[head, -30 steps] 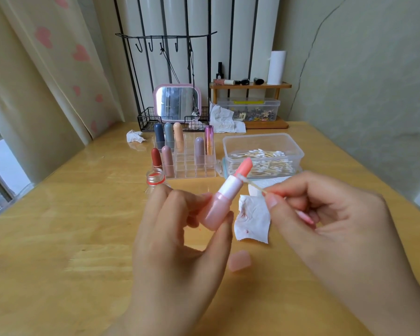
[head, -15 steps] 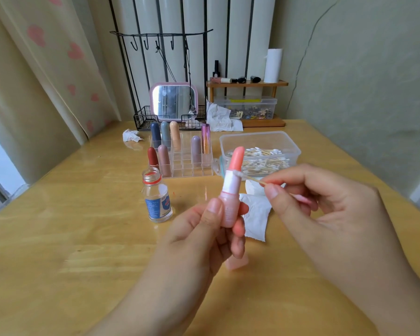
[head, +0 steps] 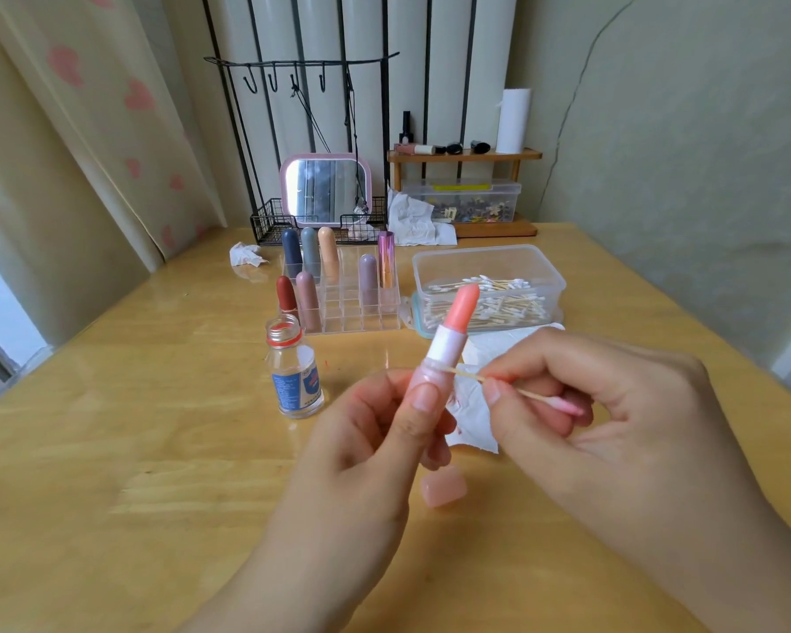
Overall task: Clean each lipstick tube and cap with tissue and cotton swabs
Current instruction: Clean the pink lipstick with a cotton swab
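Note:
My left hand [head: 375, 431] grips the pink base of an uncapped lipstick tube [head: 446, 344], held nearly upright with its coral bullet extended. My right hand [head: 590, 404] pinches a cotton swab [head: 521, 391]; its front tip touches the tube's rim just below the white collar, and its rear tip is stained pink. The pink cap [head: 444, 487] lies on the table under my hands. A stained tissue [head: 473, 413] lies behind the tube, partly hidden.
A small open glass bottle [head: 295, 370] stands left of my hands. Behind it a clear organizer [head: 352, 303] holds several capped lipsticks. A plastic box of cotton swabs [head: 487, 290] sits at right. Mirror [head: 325, 189], wire rack, shelf and crumpled tissues [head: 419, 221] line the back.
The tube went from tilted to nearly upright in my left hand. The swab tip slid down from beside the bullet to the rim of the base.

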`<action>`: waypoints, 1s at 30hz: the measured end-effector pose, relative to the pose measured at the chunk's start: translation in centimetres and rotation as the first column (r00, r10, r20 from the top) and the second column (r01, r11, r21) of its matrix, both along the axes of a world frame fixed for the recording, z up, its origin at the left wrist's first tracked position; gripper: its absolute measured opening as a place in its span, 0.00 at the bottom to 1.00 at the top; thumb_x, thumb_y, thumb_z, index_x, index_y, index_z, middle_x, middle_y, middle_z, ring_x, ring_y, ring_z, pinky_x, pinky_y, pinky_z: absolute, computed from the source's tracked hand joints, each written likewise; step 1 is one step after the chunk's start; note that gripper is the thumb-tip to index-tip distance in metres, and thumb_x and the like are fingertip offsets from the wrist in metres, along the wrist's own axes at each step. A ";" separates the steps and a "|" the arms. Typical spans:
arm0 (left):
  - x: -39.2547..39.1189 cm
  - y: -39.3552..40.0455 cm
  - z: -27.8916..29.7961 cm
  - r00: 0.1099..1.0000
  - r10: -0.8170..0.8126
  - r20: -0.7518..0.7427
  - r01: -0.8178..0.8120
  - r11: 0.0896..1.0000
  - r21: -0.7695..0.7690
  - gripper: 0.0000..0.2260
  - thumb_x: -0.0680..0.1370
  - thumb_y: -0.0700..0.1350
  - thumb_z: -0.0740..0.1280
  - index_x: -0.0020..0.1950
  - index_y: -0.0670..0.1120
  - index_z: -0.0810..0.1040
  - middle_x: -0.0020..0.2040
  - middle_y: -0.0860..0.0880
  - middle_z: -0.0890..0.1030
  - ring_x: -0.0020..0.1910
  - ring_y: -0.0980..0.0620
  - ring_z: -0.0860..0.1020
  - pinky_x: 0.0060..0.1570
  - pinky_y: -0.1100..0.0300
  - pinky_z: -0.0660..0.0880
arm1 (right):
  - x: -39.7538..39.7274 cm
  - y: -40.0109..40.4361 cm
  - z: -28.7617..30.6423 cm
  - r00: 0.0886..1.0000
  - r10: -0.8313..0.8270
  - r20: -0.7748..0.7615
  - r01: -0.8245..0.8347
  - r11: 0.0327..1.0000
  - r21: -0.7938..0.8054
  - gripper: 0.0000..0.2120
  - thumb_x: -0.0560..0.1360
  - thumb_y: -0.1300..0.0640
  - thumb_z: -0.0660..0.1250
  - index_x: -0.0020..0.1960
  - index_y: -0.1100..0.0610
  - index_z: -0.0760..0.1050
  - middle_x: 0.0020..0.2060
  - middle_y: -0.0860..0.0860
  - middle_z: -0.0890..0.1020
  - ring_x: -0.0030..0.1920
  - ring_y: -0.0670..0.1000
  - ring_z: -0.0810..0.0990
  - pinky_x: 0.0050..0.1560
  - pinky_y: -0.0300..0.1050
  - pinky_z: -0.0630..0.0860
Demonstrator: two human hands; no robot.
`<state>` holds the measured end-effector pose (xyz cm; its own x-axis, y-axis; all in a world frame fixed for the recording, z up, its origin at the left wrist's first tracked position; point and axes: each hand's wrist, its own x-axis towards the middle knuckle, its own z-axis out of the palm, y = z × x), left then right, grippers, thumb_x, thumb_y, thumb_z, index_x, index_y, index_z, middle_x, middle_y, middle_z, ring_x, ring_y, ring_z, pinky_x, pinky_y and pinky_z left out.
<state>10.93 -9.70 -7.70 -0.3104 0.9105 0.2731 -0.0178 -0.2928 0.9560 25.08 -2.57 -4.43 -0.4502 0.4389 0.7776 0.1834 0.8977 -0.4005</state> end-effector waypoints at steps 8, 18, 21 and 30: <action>0.2 -0.1 0.3 0.998 0.050 -0.045 -0.049 0.999 0.022 0.16 0.70 0.60 0.65 0.44 0.49 0.81 0.34 0.53 0.78 0.34 0.56 0.75 0.39 0.65 0.73 | 0.0 0.0 0.2 1.000 -0.007 0.016 0.006 0.999 0.031 0.07 0.70 0.57 0.65 0.33 0.55 0.76 0.24 0.41 0.64 0.27 0.36 0.69 0.28 0.28 0.62; 0.7 -0.4 0.7 0.992 0.124 0.030 -0.126 0.990 0.066 0.09 0.70 0.48 0.71 0.41 0.42 0.79 0.31 0.47 0.74 0.31 0.57 0.72 0.27 0.72 0.71 | -0.2 -0.3 -0.1 1.000 0.019 0.012 -0.019 0.999 0.036 0.08 0.71 0.58 0.65 0.33 0.56 0.75 0.23 0.46 0.65 0.26 0.30 0.70 0.23 0.31 0.63; 0.3 -0.4 0.5 0.992 0.125 -0.021 -0.124 0.990 0.061 0.11 0.71 0.53 0.69 0.41 0.45 0.79 0.32 0.50 0.77 0.33 0.57 0.75 0.33 0.71 0.73 | 0.0 0.1 0.0 0.999 -0.016 -0.043 0.016 1.000 -0.011 0.07 0.72 0.56 0.65 0.36 0.55 0.75 0.25 0.48 0.66 0.27 0.38 0.69 0.29 0.26 0.63; 0.1 0.5 -0.3 0.731 -0.451 0.512 0.421 0.889 0.181 0.16 0.74 0.48 0.70 0.53 0.37 0.81 0.36 0.46 0.77 0.32 0.52 0.74 0.36 0.60 0.73 | 0.2 0.6 0.2 0.992 0.080 -0.097 -0.096 0.982 -0.164 0.05 0.72 0.54 0.65 0.37 0.52 0.76 0.27 0.51 0.70 0.28 0.48 0.68 0.30 0.31 0.65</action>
